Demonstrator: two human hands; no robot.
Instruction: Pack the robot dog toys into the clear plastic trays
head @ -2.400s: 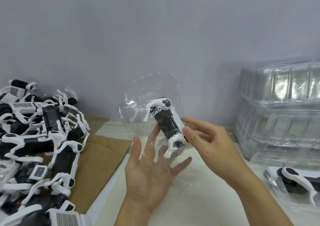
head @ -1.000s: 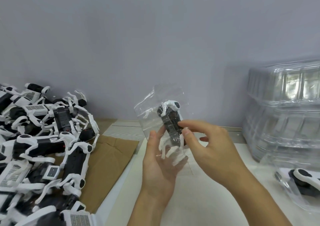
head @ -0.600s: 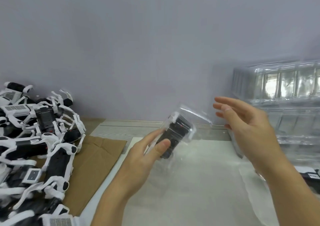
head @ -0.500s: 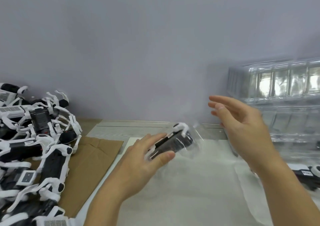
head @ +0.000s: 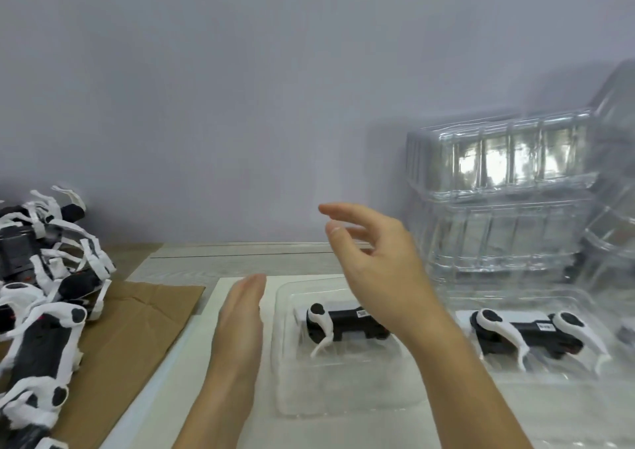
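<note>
Two robot dog toys are shown in the head view, each lying on its side in a clear plastic tray on the white worktop (head: pixel 220 428). The nearer toy (head: pixel 343 323), black-bodied with white legs, is seated in the left tray (head: pixel 343 393); its rear part is hidden behind the right wrist. The second toy (head: pixel 529 333) is seated in the right tray (head: pixel 515 373), just beside the first tray.

The left hand (head: pixel 240 325) is held edge-on with straight fingers together, just left of the left tray's rim; nothing is held, and whether the rim is touched cannot be told. The right hand (head: pixel 381 263) is raised above the nearer toy, apart from it, with fingers loosely spread and relaxed and the thumb separated from the index finger; nothing is gripped.

A stack of empty clear trays (head: pixel 498 201) is seen behind the right tray, against the grey wall (head: pixel 275 88). Further clear plastic is seen at the far right edge, blurred. At the left edge a heap of unpacked robot dog toys (head: pixel 44 294) is piled on a sheet of brown cardboard (head: pixel 137 328), well apart from both hands. A strip of pale wood-grain surface (head: pixel 240 259) is visible between the white worktop and the wall.
</note>
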